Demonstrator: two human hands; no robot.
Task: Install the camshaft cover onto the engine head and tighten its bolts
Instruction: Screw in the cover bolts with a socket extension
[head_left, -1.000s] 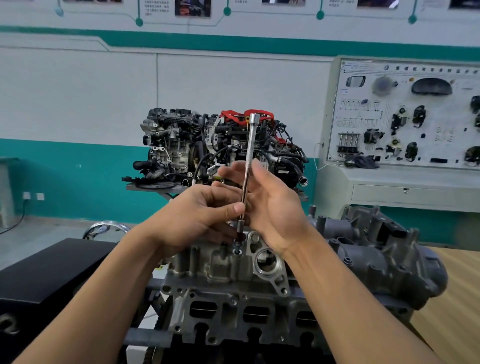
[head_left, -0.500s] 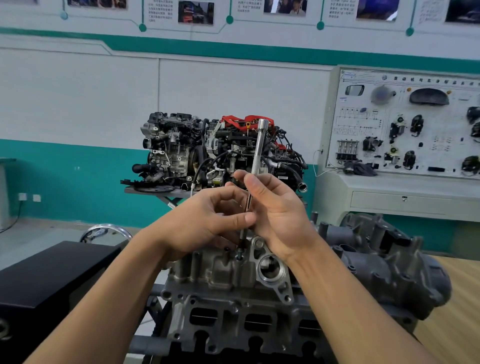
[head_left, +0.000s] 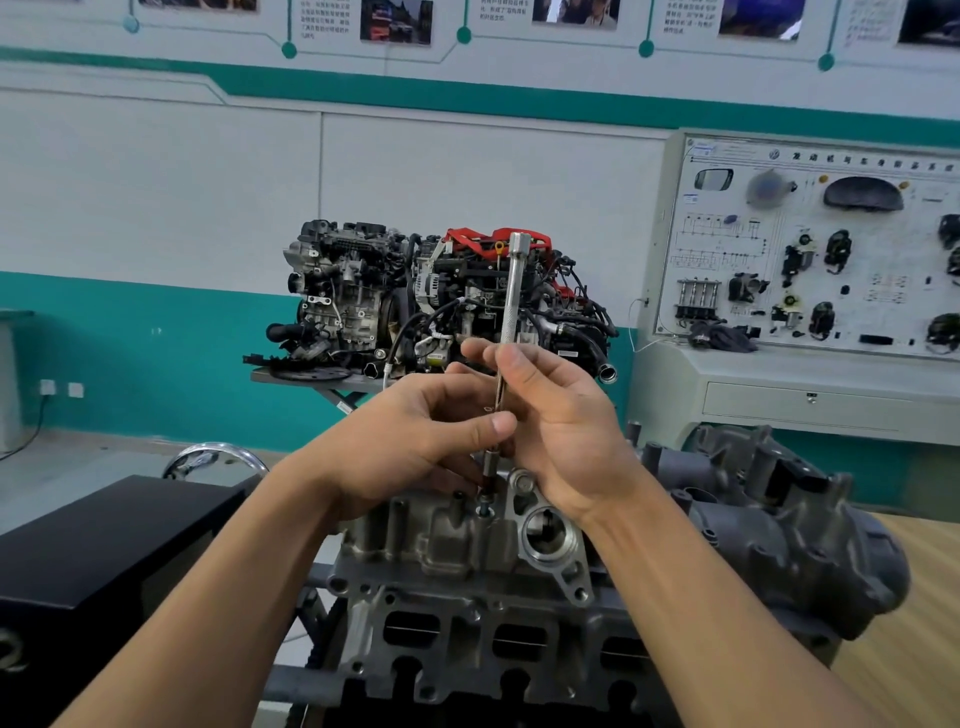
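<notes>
At frame centre, the left hand (head_left: 410, 441) and right hand (head_left: 566, 431) both pinch the upright extension bar (head_left: 511, 291), likely to spin it by fingertip over the bolt (head_left: 484, 508) in the camshaft cover (head_left: 441, 545) just below.

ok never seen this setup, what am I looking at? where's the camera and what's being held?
No robot here: a person works with bare hands, and the single picture comes from a camera worn on their head, looking forward and down. The left hand and right hand both grip a long, nearly upright metal socket driver. Its lower end is at a bolt on top of the grey camshaft cover, which sits on the engine head. Whether the socket is seated on the bolt is unclear. Behind stand a display engine, a training panel with car parts on the right, and a black box on the left.
</notes>
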